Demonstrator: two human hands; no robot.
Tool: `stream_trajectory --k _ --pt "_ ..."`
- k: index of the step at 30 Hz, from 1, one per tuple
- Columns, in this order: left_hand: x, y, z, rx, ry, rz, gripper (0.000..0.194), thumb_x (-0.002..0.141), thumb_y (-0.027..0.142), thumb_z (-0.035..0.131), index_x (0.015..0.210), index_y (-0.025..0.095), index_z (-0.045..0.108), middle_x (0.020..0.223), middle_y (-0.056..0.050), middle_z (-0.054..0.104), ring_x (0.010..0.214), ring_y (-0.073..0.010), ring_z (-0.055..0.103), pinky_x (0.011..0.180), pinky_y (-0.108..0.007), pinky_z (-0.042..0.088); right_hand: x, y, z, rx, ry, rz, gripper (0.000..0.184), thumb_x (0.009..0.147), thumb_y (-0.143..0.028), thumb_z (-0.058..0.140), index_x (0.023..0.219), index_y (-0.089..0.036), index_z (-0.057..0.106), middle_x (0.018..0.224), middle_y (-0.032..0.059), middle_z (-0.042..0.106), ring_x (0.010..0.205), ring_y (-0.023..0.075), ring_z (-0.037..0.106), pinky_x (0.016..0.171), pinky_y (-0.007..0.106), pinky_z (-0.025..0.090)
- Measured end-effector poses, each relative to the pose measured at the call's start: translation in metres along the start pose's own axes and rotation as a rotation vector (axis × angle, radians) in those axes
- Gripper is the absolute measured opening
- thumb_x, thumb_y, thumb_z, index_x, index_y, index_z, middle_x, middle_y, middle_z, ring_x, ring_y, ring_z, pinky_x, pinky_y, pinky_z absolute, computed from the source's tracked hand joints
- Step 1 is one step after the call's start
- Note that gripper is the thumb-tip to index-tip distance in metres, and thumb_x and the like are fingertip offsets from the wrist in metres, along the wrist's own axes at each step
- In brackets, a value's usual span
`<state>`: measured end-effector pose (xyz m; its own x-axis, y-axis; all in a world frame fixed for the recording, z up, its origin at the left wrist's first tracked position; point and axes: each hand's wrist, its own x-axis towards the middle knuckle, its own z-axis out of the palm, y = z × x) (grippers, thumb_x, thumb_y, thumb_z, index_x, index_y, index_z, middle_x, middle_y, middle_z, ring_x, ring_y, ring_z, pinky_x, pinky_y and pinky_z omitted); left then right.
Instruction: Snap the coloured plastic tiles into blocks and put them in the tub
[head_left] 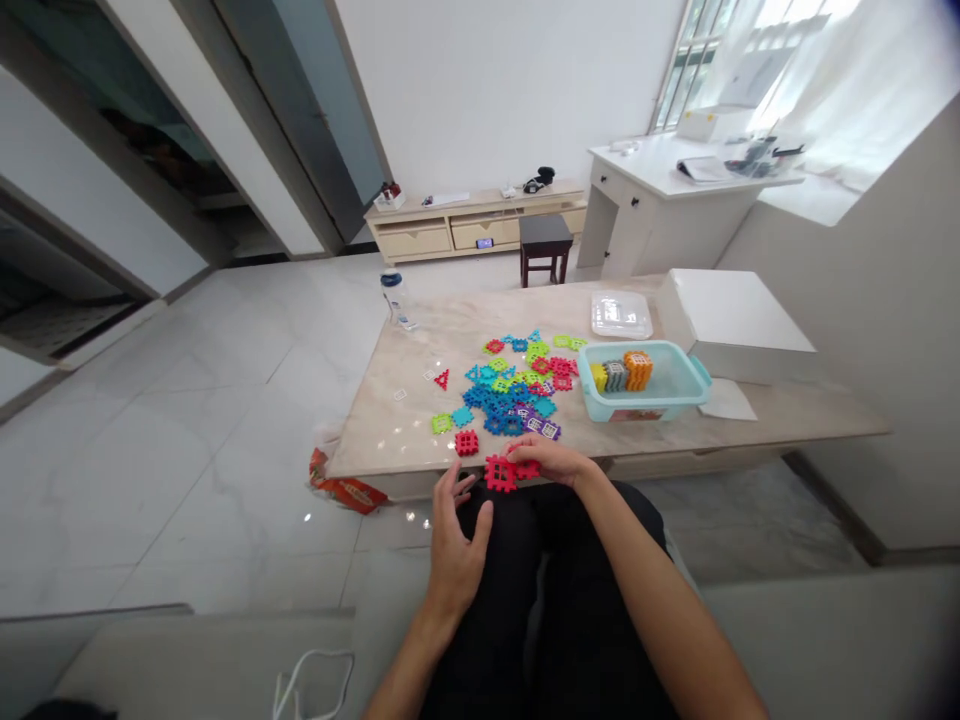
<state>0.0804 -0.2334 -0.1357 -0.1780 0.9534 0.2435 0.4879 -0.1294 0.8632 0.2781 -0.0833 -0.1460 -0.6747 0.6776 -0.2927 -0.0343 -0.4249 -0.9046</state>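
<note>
Two red interlocking plastic tiles [500, 474] with notched edges and window-like holes are in my right hand [555, 460], above my lap at the table's near edge. My left hand [457, 545] is just left of them, fingers apart, with nothing in it. Right in front of my left hand a small stack of red tiles [466, 443] lies on the table. Beyond it spreads a loose pile of blue tiles [495, 400], mixed with green, purple, red and light-blue ones. A red triangle piece [442, 380] lies apart on the left.
A light-blue bin [645, 408] holds yellow, grey and orange tiles in stacks. Behind it are a clear plastic lid [621, 315] and a white box [739, 310]. A water bottle [396, 298] stands at the far left corner. An orange-red bag [349, 492] hangs low beside the table.
</note>
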Motion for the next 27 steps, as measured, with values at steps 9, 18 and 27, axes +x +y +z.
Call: stream_trajectory --k 9,18,27 --pt "-0.008 0.011 0.005 0.084 -0.088 0.004 0.060 0.105 0.042 0.065 0.161 0.027 0.048 0.157 -0.014 0.060 0.135 -0.0281 0.066 0.115 -0.048 0.056 0.014 0.010 0.016 -0.169 -0.046 -0.024 0.031 0.083 -0.046 0.073 0.069 -0.019 0.069 0.068 0.0006 0.064 0.064 0.0136 0.049 0.060 0.026 0.035" --pt "0.019 0.017 0.024 -0.133 0.024 -0.253 0.050 0.100 0.051 0.069 0.138 0.019 0.070 0.127 -0.012 0.078 0.112 -0.0265 0.075 0.103 -0.041 0.058 0.009 0.010 0.011 -0.238 -0.070 -0.019 0.038 0.086 -0.054 0.072 0.079 -0.018 0.071 0.070 0.0001 0.062 0.061 0.0118 0.044 0.057 0.027 0.030" --pt "0.021 0.001 0.019 -0.343 0.109 -0.378 0.047 0.090 0.052 0.080 0.121 0.016 0.073 0.104 -0.010 0.081 0.095 -0.0237 0.077 0.092 -0.037 0.062 0.001 0.001 0.011 -0.319 -0.031 -0.087 0.050 0.089 -0.066 0.073 0.073 -0.020 0.062 0.065 -0.0023 0.053 0.063 0.0122 0.043 0.057 0.026 0.030"
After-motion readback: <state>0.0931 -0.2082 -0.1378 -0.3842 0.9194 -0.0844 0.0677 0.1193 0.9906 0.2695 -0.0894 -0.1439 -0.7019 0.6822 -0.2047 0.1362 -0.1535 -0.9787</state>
